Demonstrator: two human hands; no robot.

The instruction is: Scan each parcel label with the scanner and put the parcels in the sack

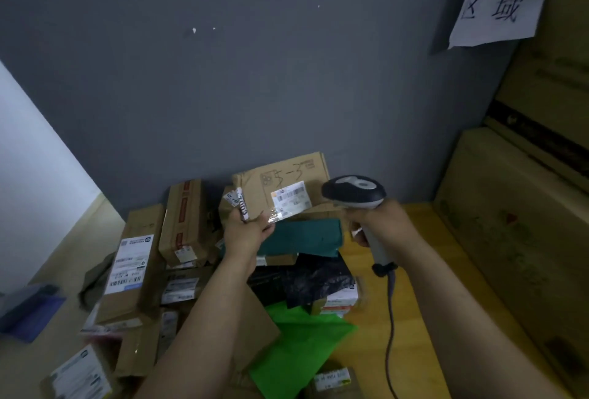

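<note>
A parcel depot or stockroom: labelled parcels (134, 264) heaped at lower centre, a corded scanner (353, 191) at centre right, cartons (526, 207) stacked right, a handwritten sign (500, 0) upper right.

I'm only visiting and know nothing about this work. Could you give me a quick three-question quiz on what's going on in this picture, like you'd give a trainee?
1. True or false: the right hand holds the scanner.
2. What does the left hand hold up? A) a cardboard box B) a roll of tape C) a mug
3. Short answer: does the white label on that box face toward the camera or away from it?

Key: 1 true. 2 A. 3 toward the camera.
</note>
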